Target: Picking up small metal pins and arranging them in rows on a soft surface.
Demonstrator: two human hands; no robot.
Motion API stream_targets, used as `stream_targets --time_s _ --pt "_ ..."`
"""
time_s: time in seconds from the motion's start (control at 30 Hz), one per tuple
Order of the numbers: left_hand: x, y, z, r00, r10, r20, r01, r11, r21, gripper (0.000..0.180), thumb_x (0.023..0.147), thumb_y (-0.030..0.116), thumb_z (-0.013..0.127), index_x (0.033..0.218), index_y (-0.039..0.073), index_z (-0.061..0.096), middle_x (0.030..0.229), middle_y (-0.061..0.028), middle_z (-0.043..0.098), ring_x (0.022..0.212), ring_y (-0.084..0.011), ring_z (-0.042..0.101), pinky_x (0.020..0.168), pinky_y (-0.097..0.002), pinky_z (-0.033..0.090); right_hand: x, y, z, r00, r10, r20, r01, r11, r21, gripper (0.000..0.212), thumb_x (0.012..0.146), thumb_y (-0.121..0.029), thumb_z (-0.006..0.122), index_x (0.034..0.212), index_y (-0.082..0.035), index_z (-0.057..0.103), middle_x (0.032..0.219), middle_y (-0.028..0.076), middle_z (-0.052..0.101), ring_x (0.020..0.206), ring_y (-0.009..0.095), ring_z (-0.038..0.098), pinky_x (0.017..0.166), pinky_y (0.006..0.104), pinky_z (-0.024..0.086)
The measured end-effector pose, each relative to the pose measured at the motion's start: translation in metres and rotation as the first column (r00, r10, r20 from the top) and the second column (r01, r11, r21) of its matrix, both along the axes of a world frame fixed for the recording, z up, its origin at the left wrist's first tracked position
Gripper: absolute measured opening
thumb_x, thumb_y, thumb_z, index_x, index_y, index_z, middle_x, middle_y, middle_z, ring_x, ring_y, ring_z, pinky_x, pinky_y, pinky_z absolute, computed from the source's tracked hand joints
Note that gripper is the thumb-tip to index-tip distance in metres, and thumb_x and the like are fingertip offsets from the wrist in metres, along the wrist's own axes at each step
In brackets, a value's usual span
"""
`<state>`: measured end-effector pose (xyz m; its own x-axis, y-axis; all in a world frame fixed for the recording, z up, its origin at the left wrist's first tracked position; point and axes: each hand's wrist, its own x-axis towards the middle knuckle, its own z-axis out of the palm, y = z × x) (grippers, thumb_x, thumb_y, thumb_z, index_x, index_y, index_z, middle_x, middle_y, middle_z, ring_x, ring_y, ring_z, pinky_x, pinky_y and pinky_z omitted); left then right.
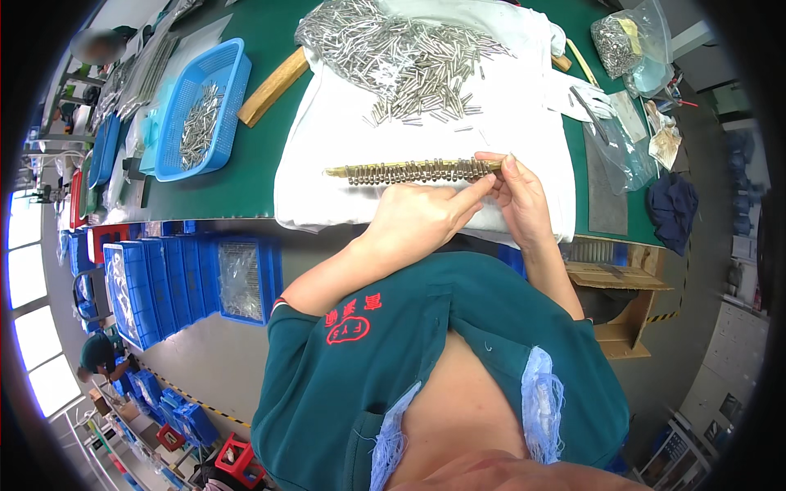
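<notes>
A narrow brass-coloured strip (337,172) lies crosswise over the white cloth (327,139), with a close row of short metal pins (409,172) along it. The strip's right end is pinched between the thumb and fingers of my right hand (524,196). My left hand (416,217) is just below the row, its index finger stretched right to the pins at that end, close to my right fingertips. Its thumb is hidden, and I see nothing held in it. Beyond the strip, a large heap of loose metal pins (426,69) spills from a clear plastic bag (315,37).
A blue basket (168,155) with loose pins stands left, beside a wooden bar (274,86). At right are a bag of metal parts (616,47), a white glove (598,100), tweezers (588,110) and dark cloth (673,211). Blue crates (176,278) stand below the table's left edge.
</notes>
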<state>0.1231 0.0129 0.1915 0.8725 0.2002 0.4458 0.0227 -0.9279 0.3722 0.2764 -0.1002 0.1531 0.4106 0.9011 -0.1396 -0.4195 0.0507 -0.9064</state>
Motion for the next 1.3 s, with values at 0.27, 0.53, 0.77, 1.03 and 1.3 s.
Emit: stream_targets --time_s 0.27,0.53,0.77,1.03,1.3 --pt "-0.009 0.002 0.004 0.995 0.056 -0.078 -0.059 0.998 -0.031 0.043 0.084 0.018 0.068 0.126 0.016 0.061 0.067 -0.0015 0.064 0.054 -0.0171 0.062 0.05 -0.0311 0.049 0.008 -0.004 -0.011 0.999 -0.03 0.043 0.026 0.996 0.082 0.044 0.104 -0.035 0.037 0.119 0.001 0.057 0.118 0.012 0.059 0.1 0.015 0.057 0.083 0.0316 0.05" --pt "-0.021 0.004 0.007 0.982 0.097 -0.16 -0.103 0.994 -0.027 0.046 0.085 0.018 0.067 0.129 0.019 0.058 0.064 -0.0011 0.062 0.053 -0.0172 0.061 0.049 -0.0315 0.048 0.021 -0.011 -0.013 0.993 -0.056 0.101 0.044 0.991 0.125 0.045 0.104 -0.036 0.036 0.117 0.002 0.056 0.114 0.012 0.06 0.099 0.016 0.058 0.083 0.0325 0.05" --pt "-0.032 0.008 0.005 0.983 0.122 -0.134 -0.131 0.989 -0.064 0.046 0.085 0.017 0.067 0.13 0.019 0.058 0.064 -0.0019 0.061 0.053 -0.0182 0.06 0.05 -0.0325 0.047 0.032 -0.018 -0.013 0.989 -0.127 0.08 0.116 0.984 0.133 0.043 0.104 -0.035 0.036 0.115 0.002 0.056 0.107 0.011 0.061 0.096 0.016 0.058 0.082 0.0314 0.049" --pt "-0.047 0.017 0.005 0.957 0.24 -0.164 -0.248 0.968 -0.033 0.043 0.085 0.019 0.068 0.127 0.023 0.061 0.06 -0.0034 0.059 0.048 -0.0188 0.055 0.048 -0.0318 0.045 0.041 -0.022 -0.013 0.982 -0.182 0.048 0.172 0.971 0.164 0.041 0.104 -0.032 0.036 0.116 0.001 0.056 0.106 0.01 0.06 0.091 0.015 0.057 0.079 0.0306 0.049" --pt "-0.059 0.027 0.001 0.952 0.294 -0.084 -0.301 0.95 -0.087 0.039 0.087 0.018 0.066 0.126 0.021 0.061 0.059 -0.0025 0.055 0.048 -0.0192 0.054 0.047 -0.0324 0.044 0.051 -0.027 -0.011 0.971 -0.241 0.016 0.235 0.958 0.165 0.04 0.104 -0.031 0.038 0.117 0.003 0.056 0.107 0.01 0.061 0.089 0.013 0.058 0.076 0.0289 0.05"
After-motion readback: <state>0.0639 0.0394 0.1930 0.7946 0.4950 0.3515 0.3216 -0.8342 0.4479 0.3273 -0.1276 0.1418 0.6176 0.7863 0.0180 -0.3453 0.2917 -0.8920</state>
